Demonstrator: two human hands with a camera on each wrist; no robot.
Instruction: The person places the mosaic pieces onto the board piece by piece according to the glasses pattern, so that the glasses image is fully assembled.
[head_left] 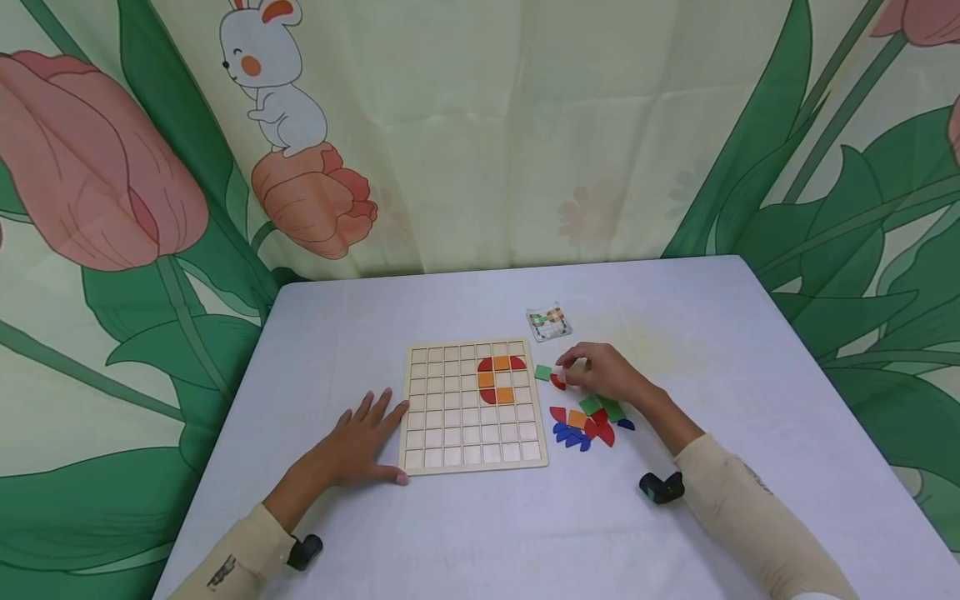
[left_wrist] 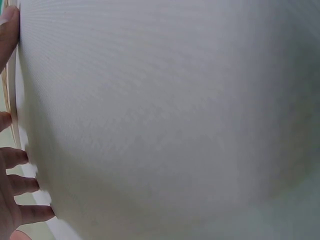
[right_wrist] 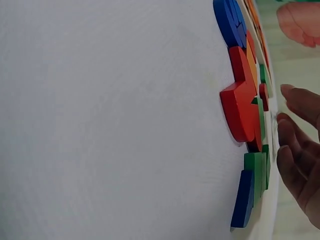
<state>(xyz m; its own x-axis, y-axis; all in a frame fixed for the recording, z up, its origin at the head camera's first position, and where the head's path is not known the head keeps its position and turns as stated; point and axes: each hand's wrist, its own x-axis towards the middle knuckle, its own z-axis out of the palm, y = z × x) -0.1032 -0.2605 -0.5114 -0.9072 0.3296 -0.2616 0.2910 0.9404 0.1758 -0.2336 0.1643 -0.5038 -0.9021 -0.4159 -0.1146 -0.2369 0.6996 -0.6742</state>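
Observation:
A wooden grid board (head_left: pixel 442 433) lies flat, with red rounded pieces (head_left: pixel 487 396) and orange squares (head_left: pixel 505 395) in a C shape toward its upper right. At its left edge, my left hand (head_left: pixel 358 446) rests with fingers spread, the index fingertip and thumb right at the frame. My right hand (head_left: pixel 603 372) is beside the board's right side, fingers bent over a red rounded piece (head_left: pixel 558 382) and near a green square (head_left: pixel 543 372). In the right wrist view, thumb and fingers of that hand (right_wrist: pixel 302 145) stand apart, with nothing visible between them.
Loose blue (head_left: pixel 573 437), red (head_left: pixel 604 432), orange (head_left: pixel 577 419) and green (head_left: pixel 613 409) pieces lie in a pile right of the board, below my right hand. A small pattern card (head_left: pixel 549 322) lies behind the board. A printed curtain (head_left: pixel 510 167) hangs beyond the white table (head_left: pixel 337 325).

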